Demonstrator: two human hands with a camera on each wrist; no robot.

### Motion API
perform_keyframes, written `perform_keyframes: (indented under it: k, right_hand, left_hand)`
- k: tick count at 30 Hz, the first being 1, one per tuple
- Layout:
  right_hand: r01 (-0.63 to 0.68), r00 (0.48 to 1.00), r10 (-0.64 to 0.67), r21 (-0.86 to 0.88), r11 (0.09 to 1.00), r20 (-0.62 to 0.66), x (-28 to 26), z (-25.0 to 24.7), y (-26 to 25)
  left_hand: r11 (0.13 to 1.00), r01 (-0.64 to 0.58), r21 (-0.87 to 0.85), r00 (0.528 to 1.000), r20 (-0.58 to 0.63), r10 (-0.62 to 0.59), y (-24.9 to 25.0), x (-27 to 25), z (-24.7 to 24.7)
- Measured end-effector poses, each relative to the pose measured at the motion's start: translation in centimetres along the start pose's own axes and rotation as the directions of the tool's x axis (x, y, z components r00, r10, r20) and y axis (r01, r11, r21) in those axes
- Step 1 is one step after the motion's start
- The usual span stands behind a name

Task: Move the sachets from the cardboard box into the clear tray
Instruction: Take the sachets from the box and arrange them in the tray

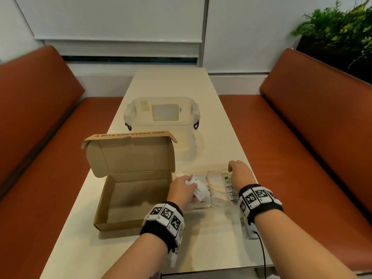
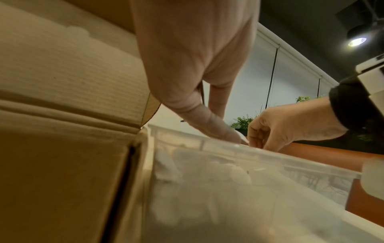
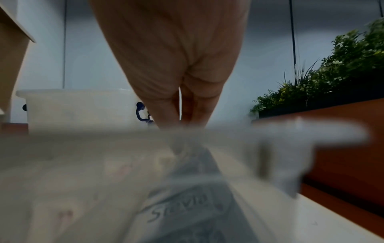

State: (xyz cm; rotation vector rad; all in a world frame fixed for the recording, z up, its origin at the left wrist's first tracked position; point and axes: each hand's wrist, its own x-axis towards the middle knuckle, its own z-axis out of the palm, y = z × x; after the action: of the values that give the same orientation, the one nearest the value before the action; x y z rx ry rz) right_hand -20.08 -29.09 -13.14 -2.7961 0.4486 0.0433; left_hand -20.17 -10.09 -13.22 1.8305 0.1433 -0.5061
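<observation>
In the head view the cardboard box sits at lower left of centre on the cream table, its lid standing open with print along the top flap; what shows of its floor is bare. Just beside it to the right, touching or nearly so, lies the clear tray, split into narrow compartments running away from the viewer. The right-hand compartment holds a row of sachets with green-and-white "Stevia" print; the middle compartments hold white sachets with small red marks.

The left hand hovers over the tray's left compartments, its fingers curled around a small bunch of white sachets with dark lettering. The right hand reaches down at the tray's far right end, fingers bent and drawn together into the Stevia compartment; from the right wrist view the fingertips are close together, but whether they pinch a sachet I cannot tell.

Further up the frame, behind the box, stands a lidded translucent tub with dark clips. Orange benches flank the table, and a green plant fills the upper right corner.
</observation>
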Motion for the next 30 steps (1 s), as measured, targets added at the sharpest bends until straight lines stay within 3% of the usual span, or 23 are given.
perform_keyframes:
  k: [4,9,13,15,18,24,30]
  right_hand:
    - [-0.007,0.996,0.013,-0.071,0.997,0.083,-0.2,0.4,0.2]
    - [-0.003,0.996,0.008,-0.056,0.998,0.092,-0.4,0.4,-0.1]
    - [0.077,0.997,-0.077,0.189,0.979,-0.007,-0.9,-0.3,-2.0]
    - [0.115,0.985,-0.154,0.364,0.924,0.080,-1.4,-0.5,-3.4]
    - [0.063,0.959,-0.204,0.556,0.829,0.195,-2.3,-0.5,-5.0]
    - [0.015,0.958,-0.192,0.634,0.773,0.211,-3.0,-0.4,-5.5]
    - [0.015,0.978,-0.140,0.613,0.790,0.157,-3.1,-0.7,-5.1]
  left_hand:
    - [1.000,-0.015,0.012,1.000,-0.001,0.015,-0.2,0.2,0.1]
    - [0.999,-0.027,0.028,0.999,-0.021,0.028,-0.4,0.2,-0.3]
    - [0.997,-0.014,-0.071,1.000,-0.028,0.012,-0.9,0.5,-0.5]
    - [0.990,-0.008,-0.144,0.999,-0.035,0.003,-0.9,0.5,-0.5]
    - [0.985,-0.022,-0.173,0.999,-0.035,0.017,-0.8,0.5,-0.7]
    - [0.982,-0.059,-0.181,0.998,0.005,0.061,-0.8,0.0,-1.6]
    - [0.986,-0.077,-0.149,0.996,-0.046,0.071,-1.0,0.2,-2.2]
